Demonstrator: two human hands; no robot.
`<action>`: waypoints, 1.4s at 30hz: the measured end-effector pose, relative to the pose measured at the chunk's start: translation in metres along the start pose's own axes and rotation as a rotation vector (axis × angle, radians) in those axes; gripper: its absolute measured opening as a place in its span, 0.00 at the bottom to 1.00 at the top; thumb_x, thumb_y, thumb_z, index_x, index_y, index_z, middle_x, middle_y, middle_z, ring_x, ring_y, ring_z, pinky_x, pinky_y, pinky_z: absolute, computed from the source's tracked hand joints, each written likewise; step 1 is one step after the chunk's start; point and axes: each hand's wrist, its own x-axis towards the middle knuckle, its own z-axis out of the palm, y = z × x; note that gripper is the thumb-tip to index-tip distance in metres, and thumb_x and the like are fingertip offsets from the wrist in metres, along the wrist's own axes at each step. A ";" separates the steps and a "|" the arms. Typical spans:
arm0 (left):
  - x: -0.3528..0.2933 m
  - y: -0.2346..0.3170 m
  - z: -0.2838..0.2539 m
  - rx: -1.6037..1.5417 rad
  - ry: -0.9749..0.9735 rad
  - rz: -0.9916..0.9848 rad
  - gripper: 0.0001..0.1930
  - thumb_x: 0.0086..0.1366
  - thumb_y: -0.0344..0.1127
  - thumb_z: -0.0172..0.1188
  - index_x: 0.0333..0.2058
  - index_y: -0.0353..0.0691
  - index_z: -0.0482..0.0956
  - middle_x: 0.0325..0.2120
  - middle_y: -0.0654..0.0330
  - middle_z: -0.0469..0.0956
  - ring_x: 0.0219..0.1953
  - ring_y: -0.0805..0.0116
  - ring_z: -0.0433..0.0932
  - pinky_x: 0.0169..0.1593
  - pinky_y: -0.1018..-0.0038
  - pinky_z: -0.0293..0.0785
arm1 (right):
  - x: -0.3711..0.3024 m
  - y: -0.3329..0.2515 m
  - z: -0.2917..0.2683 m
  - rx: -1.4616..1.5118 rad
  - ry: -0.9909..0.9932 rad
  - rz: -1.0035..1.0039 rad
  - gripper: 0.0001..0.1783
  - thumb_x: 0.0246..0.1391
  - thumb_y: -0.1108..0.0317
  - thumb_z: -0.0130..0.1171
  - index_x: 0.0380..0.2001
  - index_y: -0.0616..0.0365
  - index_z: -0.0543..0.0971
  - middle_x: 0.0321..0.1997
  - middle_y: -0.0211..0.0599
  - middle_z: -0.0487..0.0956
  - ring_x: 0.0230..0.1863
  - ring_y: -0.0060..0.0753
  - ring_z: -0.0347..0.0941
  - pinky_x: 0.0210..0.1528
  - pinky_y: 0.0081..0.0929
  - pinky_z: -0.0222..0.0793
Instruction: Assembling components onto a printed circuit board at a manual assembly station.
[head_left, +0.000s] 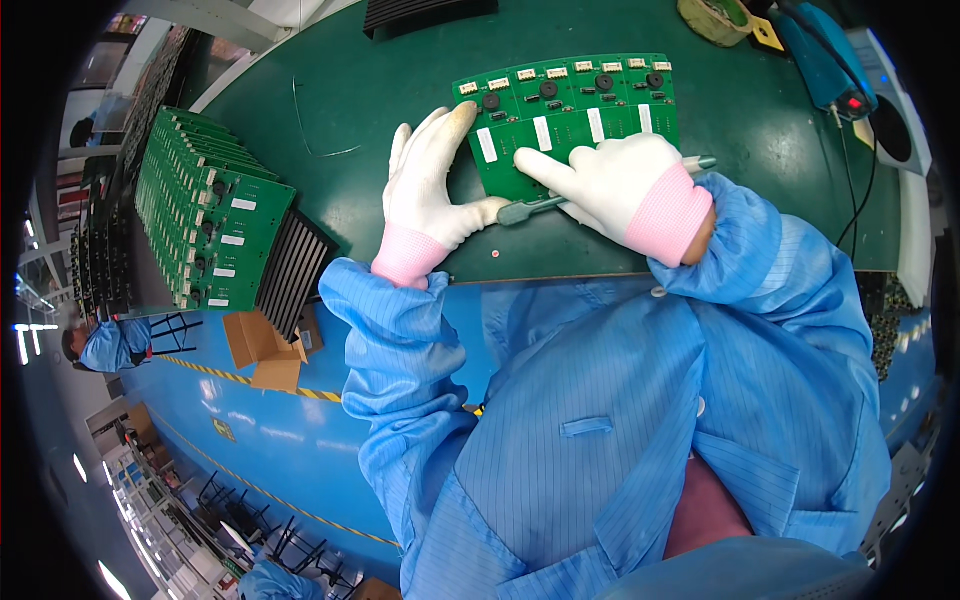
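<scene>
A green circuit board panel (562, 122) with white connectors, round black parts and white labels lies flat on the green table. My left hand (428, 180), in a white glove with a pink cuff, holds its left side, fingertips at the upper edge and thumb near the lower left corner. In my gloved right hand (625, 190) is a slim grey-green tool (530, 209) with a wide flat end, which sits beside my left thumb. My right index finger points over the board's surface. The fingers under that hand are partly hidden.
A row of similar boards (200, 210) stands in a black slotted rack (292, 265) at left. Far right are a blue device (822, 55) with a cable and a round yellowish container (716, 18). A thin wire (322, 152) lies on the table (370, 60). An open cardboard box (265, 350) sits below.
</scene>
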 end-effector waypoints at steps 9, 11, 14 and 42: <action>-0.001 0.001 -0.001 0.000 -0.003 -0.010 0.50 0.28 0.37 0.74 0.58 0.44 0.68 0.54 0.57 0.72 0.62 0.60 0.65 0.68 0.54 0.46 | 0.000 -0.002 -0.004 -0.042 -0.121 -0.007 0.19 0.52 0.58 0.55 0.47 0.44 0.68 0.24 0.30 0.77 0.22 0.35 0.77 0.23 0.29 0.70; 0.000 0.003 -0.003 -0.001 -0.021 -0.018 0.50 0.28 0.36 0.74 0.58 0.44 0.68 0.54 0.57 0.72 0.62 0.59 0.65 0.68 0.54 0.46 | -0.006 0.002 -0.001 0.008 -0.088 -0.073 0.17 0.52 0.59 0.55 0.46 0.45 0.69 0.24 0.30 0.77 0.23 0.34 0.77 0.24 0.28 0.71; -0.001 0.001 -0.002 -0.007 -0.020 -0.018 0.50 0.28 0.36 0.74 0.59 0.43 0.68 0.54 0.57 0.72 0.62 0.59 0.65 0.68 0.54 0.46 | -0.011 0.004 -0.001 0.057 -0.050 -0.058 0.16 0.52 0.60 0.55 0.45 0.46 0.70 0.24 0.30 0.76 0.23 0.34 0.76 0.24 0.28 0.70; 0.003 0.002 -0.004 0.040 -0.098 -0.034 0.52 0.33 0.46 0.74 0.60 0.35 0.64 0.55 0.54 0.71 0.58 0.59 0.68 0.70 0.56 0.42 | -0.068 0.040 0.009 0.041 0.088 0.028 0.19 0.51 0.66 0.56 0.48 0.46 0.71 0.27 0.30 0.72 0.22 0.32 0.72 0.22 0.26 0.65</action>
